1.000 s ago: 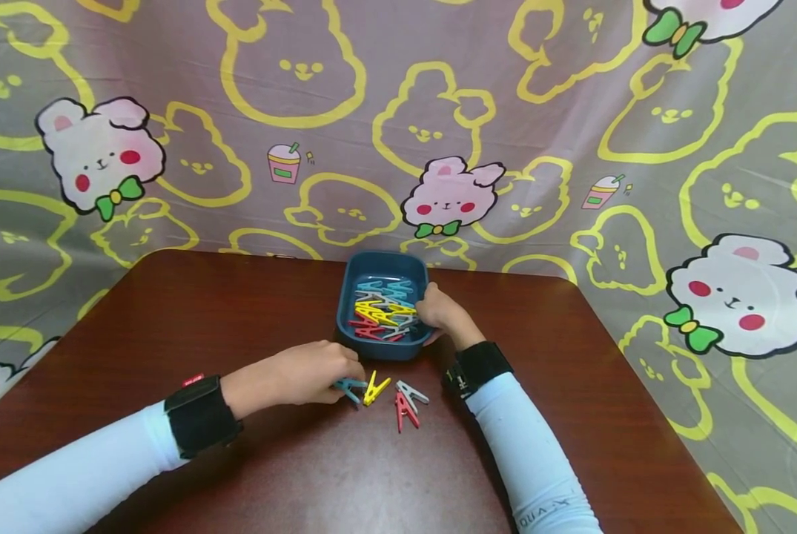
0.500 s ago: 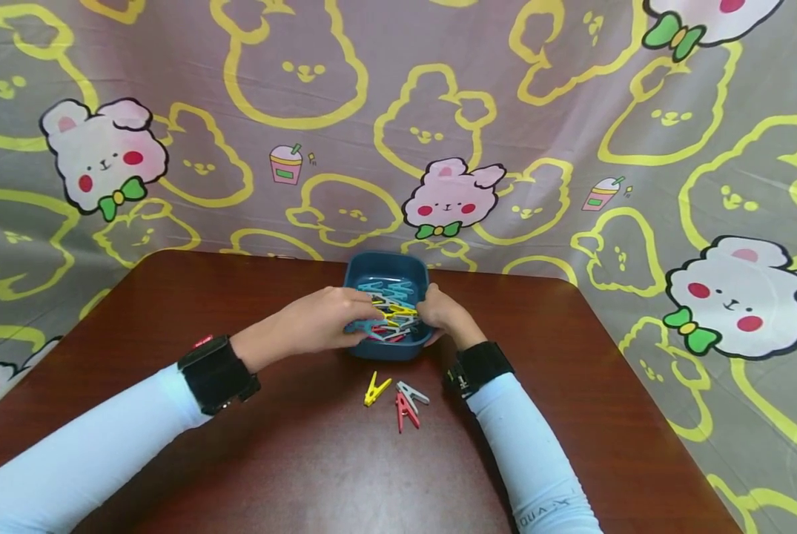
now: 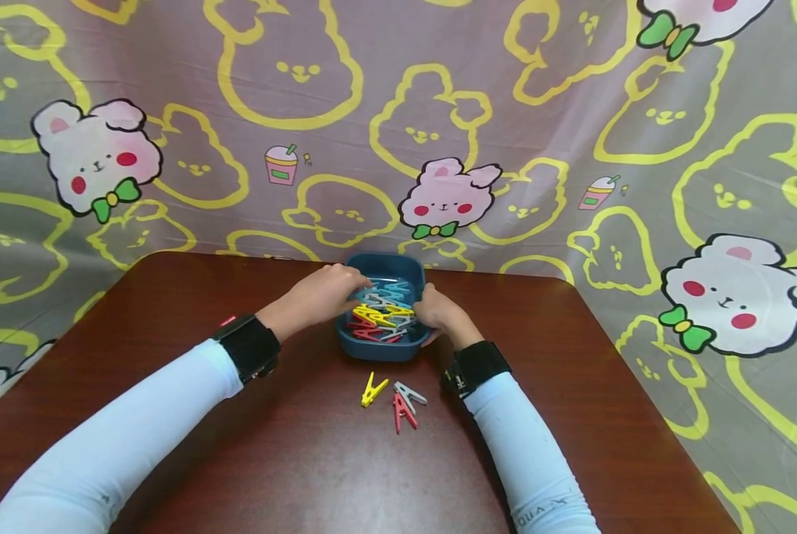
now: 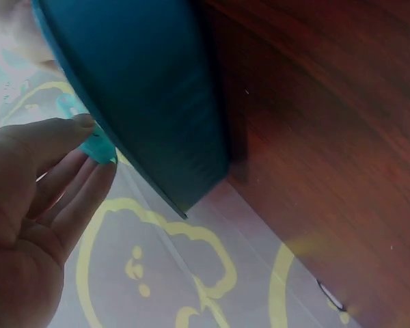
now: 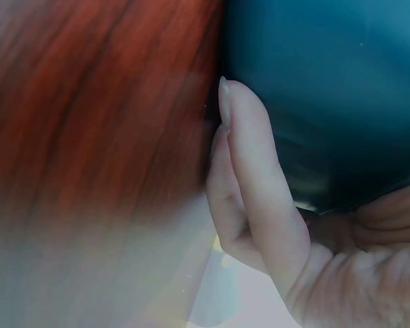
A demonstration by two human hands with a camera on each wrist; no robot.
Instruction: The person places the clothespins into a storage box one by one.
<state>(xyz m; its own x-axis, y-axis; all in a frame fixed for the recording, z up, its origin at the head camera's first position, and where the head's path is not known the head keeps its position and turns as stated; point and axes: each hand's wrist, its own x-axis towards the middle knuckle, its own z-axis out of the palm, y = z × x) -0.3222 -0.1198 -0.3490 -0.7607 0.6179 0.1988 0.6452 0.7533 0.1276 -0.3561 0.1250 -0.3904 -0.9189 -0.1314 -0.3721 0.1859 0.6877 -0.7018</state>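
A dark blue plastic bin (image 3: 379, 351) holds several clothespins: blue ones (image 3: 397, 288) at the back, yellow ones (image 3: 374, 317) in the middle, red ones (image 3: 366, 334) near the front, with grey ones among them. Over the bin's left rim, my left hand (image 3: 323, 294) pinches a blue clothespin (image 4: 100, 146) between thumb and fingers, as the left wrist view shows. My right hand (image 3: 443, 311) grips the bin's right side, its fingers (image 5: 260, 160) lying along the outer wall. On the table before the bin lie a yellow clothespin (image 3: 372, 391), a grey one (image 3: 411, 393) and a red one (image 3: 403, 413).
The brown wooden table (image 3: 251, 460) runs back to a patterned cloth (image 3: 345, 148) hung behind it and along its sides. The bin stands near the table's far edge.
My left hand picked the blue clothespin up off the table and carried it up over the bin, then farther back to the rear clothespins. The right hand stays on the bin.
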